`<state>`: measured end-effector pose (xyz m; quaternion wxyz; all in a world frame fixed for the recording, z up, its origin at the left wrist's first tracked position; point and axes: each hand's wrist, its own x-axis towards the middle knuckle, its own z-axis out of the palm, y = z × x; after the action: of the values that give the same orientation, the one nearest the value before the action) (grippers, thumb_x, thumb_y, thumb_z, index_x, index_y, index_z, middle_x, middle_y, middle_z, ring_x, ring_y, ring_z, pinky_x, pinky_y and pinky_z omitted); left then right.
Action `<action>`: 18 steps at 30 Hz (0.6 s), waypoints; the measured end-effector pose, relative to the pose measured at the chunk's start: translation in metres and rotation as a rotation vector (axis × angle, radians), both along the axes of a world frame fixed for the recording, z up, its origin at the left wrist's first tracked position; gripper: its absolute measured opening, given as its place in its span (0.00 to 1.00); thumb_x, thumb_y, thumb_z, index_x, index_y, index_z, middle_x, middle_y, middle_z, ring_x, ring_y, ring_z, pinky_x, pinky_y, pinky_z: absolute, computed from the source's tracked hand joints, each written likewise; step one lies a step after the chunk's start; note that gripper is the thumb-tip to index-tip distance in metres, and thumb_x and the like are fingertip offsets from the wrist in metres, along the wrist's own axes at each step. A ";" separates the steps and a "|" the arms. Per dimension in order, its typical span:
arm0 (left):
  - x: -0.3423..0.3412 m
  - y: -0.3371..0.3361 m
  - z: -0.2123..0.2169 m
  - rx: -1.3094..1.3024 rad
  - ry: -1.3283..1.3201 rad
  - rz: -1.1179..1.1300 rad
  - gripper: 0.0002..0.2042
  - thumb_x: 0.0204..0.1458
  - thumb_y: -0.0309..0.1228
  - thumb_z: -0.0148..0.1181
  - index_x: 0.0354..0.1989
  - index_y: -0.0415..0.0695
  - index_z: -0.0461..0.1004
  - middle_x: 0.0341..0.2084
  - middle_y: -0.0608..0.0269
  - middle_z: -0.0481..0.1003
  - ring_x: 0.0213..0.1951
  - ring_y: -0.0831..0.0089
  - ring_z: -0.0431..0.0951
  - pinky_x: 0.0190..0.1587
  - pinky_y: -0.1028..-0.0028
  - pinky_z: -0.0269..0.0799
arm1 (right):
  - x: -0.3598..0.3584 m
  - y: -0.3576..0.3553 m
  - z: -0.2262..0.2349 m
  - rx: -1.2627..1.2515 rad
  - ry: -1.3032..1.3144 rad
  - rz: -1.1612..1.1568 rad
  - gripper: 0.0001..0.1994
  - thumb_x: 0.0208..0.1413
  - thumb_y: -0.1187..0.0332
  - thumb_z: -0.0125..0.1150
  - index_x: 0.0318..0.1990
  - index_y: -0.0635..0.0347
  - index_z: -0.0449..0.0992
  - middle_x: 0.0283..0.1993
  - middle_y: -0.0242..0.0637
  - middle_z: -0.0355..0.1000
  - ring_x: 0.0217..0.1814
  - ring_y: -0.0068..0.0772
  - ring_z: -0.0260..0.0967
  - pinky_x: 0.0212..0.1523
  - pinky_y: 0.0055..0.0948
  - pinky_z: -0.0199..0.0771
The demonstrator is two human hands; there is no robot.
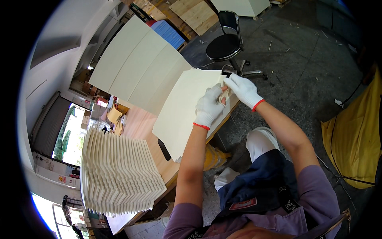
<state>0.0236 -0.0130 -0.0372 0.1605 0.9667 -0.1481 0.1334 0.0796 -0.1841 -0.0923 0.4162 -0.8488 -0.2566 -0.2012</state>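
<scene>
Grey concrete floor (302, 59) strewn with scraps, black swivel stool (227, 44) near the far end of a wooden desk (139, 123). Head view: left hand (209, 106), white-gloved with a red cuff, curled and pressing on the right edge of a large cream sheet (187, 107) lying on the desk. Right hand (243, 89), gloved alike, closed in a pinch at that same edge, fingertips meeting the left hand's around a small tan piece (225, 95), too small to identify. Beyond, more cream sheets (135, 63) overlapping in a row. Nearer left, fanned stack of cream sheets (119, 175) on the desk. Yellow sack (354, 139) on the floor at right.
</scene>
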 end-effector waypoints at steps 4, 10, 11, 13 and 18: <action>-0.009 0.002 -0.003 0.026 -0.172 -0.024 0.20 0.50 0.31 0.60 0.54 0.60 0.75 0.51 0.63 0.75 0.44 0.57 0.78 0.46 0.63 0.76 | -0.005 -0.023 0.023 -0.108 0.186 -0.073 0.14 0.63 0.55 0.45 0.44 0.53 0.72 0.37 0.43 0.71 0.40 0.48 0.73 0.38 0.43 0.72; -0.007 -0.001 -0.007 0.090 -0.131 0.070 0.15 0.51 0.33 0.60 0.49 0.56 0.75 0.50 0.65 0.75 0.48 0.59 0.76 0.46 0.62 0.76 | 0.003 -0.022 0.009 -0.303 -0.127 -0.042 0.18 0.57 0.48 0.54 0.33 0.53 0.75 0.27 0.40 0.73 0.33 0.44 0.74 0.33 0.42 0.73; -0.005 -0.004 -0.006 0.094 -0.110 0.096 0.15 0.52 0.34 0.60 0.49 0.56 0.75 0.50 0.66 0.75 0.48 0.60 0.76 0.46 0.62 0.76 | 0.005 -0.024 0.009 -0.313 -0.204 -0.040 0.17 0.57 0.48 0.55 0.32 0.53 0.75 0.26 0.39 0.72 0.32 0.42 0.74 0.33 0.41 0.73; 0.004 -0.001 -0.005 0.131 -0.107 0.133 0.13 0.53 0.35 0.59 0.48 0.54 0.75 0.49 0.66 0.75 0.49 0.60 0.76 0.46 0.61 0.75 | 0.005 -0.021 0.022 -0.412 -0.279 -0.020 0.18 0.58 0.48 0.53 0.34 0.52 0.76 0.29 0.38 0.73 0.34 0.42 0.74 0.35 0.41 0.73; 0.020 0.004 -0.004 0.136 -0.085 0.142 0.13 0.55 0.37 0.57 0.48 0.52 0.75 0.48 0.66 0.76 0.49 0.59 0.76 0.47 0.60 0.74 | 0.009 -0.004 0.031 -0.251 -0.129 0.085 0.19 0.62 0.48 0.50 0.35 0.55 0.75 0.30 0.40 0.75 0.36 0.45 0.75 0.36 0.42 0.74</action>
<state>0.0434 -0.0093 -0.0416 0.0783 0.9769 -0.0948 0.1749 0.0885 -0.1880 -0.0609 0.2978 -0.8678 -0.3416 -0.2037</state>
